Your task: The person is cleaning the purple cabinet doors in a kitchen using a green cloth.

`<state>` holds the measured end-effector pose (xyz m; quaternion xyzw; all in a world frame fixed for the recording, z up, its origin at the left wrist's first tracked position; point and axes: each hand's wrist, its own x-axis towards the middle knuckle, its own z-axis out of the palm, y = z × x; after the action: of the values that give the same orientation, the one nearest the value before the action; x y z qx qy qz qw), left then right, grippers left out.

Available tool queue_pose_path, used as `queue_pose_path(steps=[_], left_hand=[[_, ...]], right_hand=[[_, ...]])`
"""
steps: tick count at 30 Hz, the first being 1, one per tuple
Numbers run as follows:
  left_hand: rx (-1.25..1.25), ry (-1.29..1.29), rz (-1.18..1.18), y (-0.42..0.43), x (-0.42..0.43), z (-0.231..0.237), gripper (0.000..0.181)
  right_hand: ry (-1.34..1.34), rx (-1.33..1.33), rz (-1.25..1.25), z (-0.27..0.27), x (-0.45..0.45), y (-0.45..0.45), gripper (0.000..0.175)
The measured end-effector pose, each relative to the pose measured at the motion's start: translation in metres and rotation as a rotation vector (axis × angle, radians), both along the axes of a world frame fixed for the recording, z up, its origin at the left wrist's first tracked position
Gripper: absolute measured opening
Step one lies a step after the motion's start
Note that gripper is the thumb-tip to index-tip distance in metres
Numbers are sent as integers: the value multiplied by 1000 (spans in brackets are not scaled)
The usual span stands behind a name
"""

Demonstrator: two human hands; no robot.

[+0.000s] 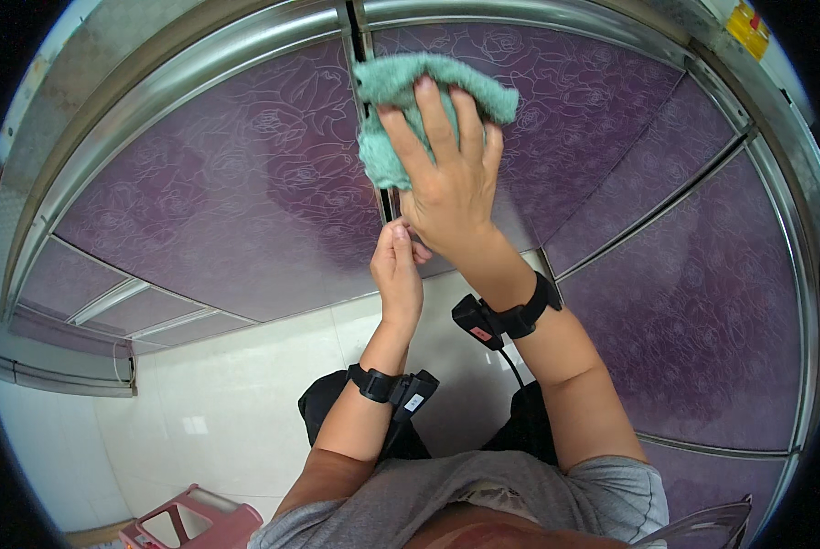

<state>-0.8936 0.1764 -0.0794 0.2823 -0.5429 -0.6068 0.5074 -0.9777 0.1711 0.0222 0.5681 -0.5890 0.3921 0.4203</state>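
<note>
My right hand (451,161) presses a folded green cloth (389,147) flat against the purple cabinet doors, its fingers spread over the fabric. The cloth lies across the top part of the right-hand door (561,89) and reaches the gap between the two doors. Just below, my left hand (399,254) is near the door edges at the gap, fingers curled with thumb against forefinger; whether it grips an edge I cannot tell. To the left is the other cabinet door (245,185), patterned with pale rose outlines. Black straps with small boxes sit on both wrists.
Metal trim (197,89) curves along the cabinet top under the counter edge. More purple cabinet panels (691,302) stand at the right. Drawer fronts (115,302) are at the far left. A pink plastic stool (207,518) stands on the pale tiled floor (245,405) at lower left.
</note>
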Motion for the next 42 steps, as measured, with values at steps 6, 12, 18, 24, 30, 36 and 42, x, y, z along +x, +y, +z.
queue_pose_path(steps=[6,12,18,24,30,36,42], left_hand=[[-18,55,116,2,1,4,26],[14,156,179,4,-1,6,27],[9,149,170,6,-7,1,28],[-23,144,123,5,-10,0,27],[-33,109,122,7,-10,0,28],[-61,89,133,11,-17,0,31],[-41,96,110,15,-21,-1,30]], right_hand=[[-73,174,57,-53,1,20,40],[2,173,56,-39,-13,16,38],[66,142,-21,-34,-49,1,57],[-290,48,-221,-29,-146,45,77],[-503,-61,-158,-32,-134,37,69],[-18,218,75,-59,-42,9,67],[-60,162,-118,-40,-103,29,56]])
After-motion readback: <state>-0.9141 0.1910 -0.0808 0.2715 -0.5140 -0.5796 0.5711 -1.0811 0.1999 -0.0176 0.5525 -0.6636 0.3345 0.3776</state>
